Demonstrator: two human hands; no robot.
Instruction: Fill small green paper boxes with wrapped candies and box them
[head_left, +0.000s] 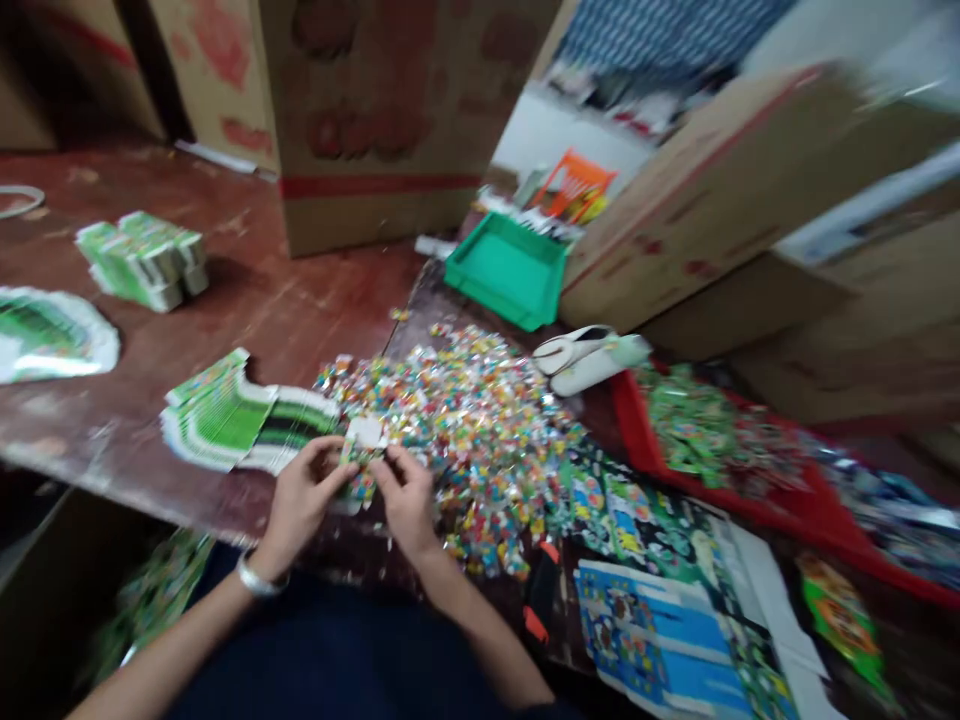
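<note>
Between my two hands is a small printed carton [366, 434] with a white flap standing up at its top. My left hand [304, 500] is closed on the carton's left side, thumb toward the front. The fingers of my right hand [409, 497] pinch its right edge near the opening. Blur hides whether anything small is between those fingertips. Just beyond lies a wide heap of small wrapped candies [480, 420] in many colours. Left of my hands, a fanned row of flat green-and-white cartons [240, 420] rests on the table.
Stacked green boxes [142, 260] stand at the left on the red-brown table [225, 310]. Behind the heap are a green tray [510, 270] and large cardboard boxes [382, 120]. On the right lie a white stapler-like tool [592, 360], a red tray [637, 440], a box cutter [541, 590] and printed sheets [660, 640].
</note>
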